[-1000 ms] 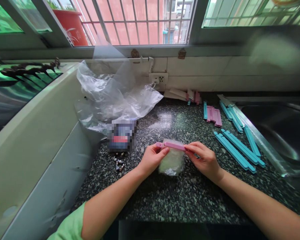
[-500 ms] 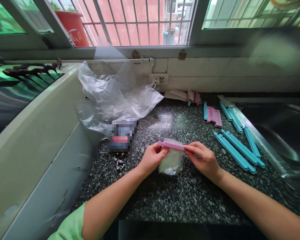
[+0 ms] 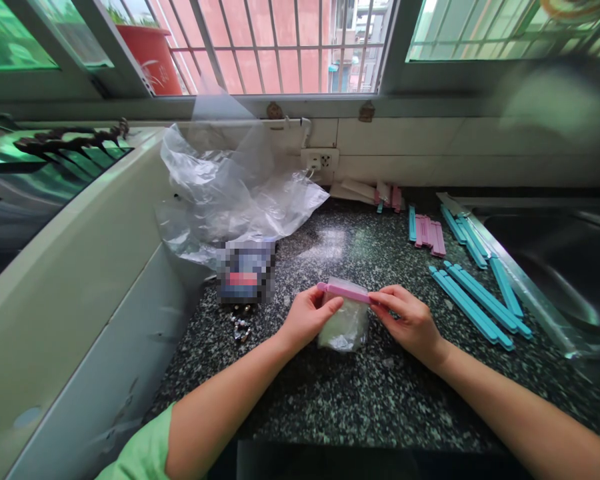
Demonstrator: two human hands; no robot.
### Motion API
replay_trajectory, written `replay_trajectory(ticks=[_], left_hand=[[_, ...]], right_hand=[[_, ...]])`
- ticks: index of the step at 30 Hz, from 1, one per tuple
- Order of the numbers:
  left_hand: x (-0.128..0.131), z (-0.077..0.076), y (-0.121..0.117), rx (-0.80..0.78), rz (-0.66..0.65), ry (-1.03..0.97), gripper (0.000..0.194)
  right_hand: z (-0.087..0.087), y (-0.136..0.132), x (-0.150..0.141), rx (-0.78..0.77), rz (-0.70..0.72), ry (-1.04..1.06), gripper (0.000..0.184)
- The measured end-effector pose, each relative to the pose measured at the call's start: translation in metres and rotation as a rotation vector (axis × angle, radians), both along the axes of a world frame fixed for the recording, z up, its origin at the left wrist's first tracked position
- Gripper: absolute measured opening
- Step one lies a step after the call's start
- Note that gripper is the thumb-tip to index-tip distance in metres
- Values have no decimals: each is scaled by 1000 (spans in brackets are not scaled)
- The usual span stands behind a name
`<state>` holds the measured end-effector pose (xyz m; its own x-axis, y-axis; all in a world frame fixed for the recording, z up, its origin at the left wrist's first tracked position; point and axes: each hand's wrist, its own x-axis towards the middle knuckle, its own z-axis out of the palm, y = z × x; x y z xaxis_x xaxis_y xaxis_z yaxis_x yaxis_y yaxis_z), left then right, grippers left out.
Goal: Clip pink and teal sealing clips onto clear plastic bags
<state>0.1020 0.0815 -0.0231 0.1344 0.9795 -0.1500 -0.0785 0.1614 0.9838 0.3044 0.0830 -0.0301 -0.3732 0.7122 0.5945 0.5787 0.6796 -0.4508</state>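
Observation:
A pink bag clip lies across the top of a small clear plastic bag with pale greenish contents. The bag's upper edge pokes out above the clip. My left hand grips the clip's left end, its thumb lying over the bag just below. At the clip's right end, the fingertips of my right hand pinch it. Both hands are closed, just above the dark speckled counter; whether the bag rests on it I cannot tell.
Blue clips and shorter pink clips lie to the right, beside a sink. A crumpled clear plastic bag, a blurred-out dark object and a beaded trinket are at left. A wall socket is behind.
The view has shifted very slightly. Both hands keep their hold on the pink bag clip, and my left thumb reaches a little further right over the bag.

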Motion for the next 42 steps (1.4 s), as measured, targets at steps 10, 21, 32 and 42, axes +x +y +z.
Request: replay_trajectory(ticks=[10, 21, 32, 42], left_hand=[[-4, 5, -2, -2, 34, -51, 43], [-6, 10, -3, 311, -111, 182, 38], [-6, 8, -1, 351, -121, 222, 41], [-5, 8, 0, 253, -122, 152, 40]], right_hand=[[-2, -2, 2, -39, 20, -8, 18], [8, -2, -3, -397, 83, 47, 19], [6, -1, -2, -306, 79, 41, 15], [6, -2, -3, -281, 70, 82, 17]])
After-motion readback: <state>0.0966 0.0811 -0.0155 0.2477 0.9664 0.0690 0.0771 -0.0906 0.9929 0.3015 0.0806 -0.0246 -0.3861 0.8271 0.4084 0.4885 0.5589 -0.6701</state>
